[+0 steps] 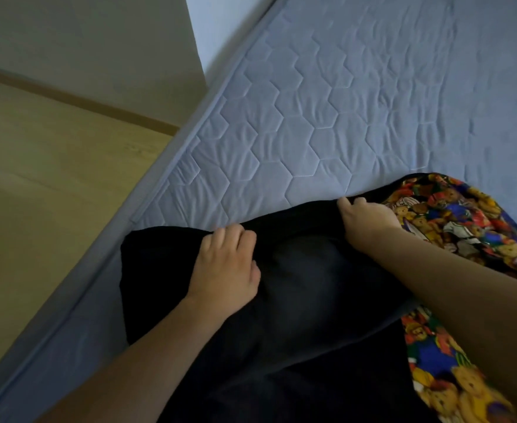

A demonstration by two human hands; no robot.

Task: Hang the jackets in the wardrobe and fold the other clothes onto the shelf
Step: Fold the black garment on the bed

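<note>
Seen from a head-worn camera looking down at a bed (358, 96) covered with a pale blue quilt stitched in hexagons. Wooden floor (37, 178) to the left, a wall above it.

Spread across the near corner of the bed: a black garment (296, 285), dark and soft-looking, too shadowed to tell whether jacket, trousers or top. Long axis running roughly left to right along its far edge, that edge raised slightly off the quilt. Underneath and to the right, a bright cloth printed with teddy bears (452, 218), partly covered by the black fabric and the right forearm.

Left hand (226, 264) resting on the garment's far edge toward its left end, fingers (235, 236) curled over the fabric and gripping it. Right hand (364, 215) further away and to the right, at the same far edge, fingers (347, 204) pinching the hem where it meets the quilt. Both hands clenched on cloth, neither released.

The relation that matters: held edge on the far side of the garment, body of the fabric lying between that edge and the person. Judged from this, a fold in progress, most likely the far edge to be drawn toward the near side. Left hand nearer the bed's corner, right hand nearer the bear-print cloth. No wardrobe or shelf in view.
</note>
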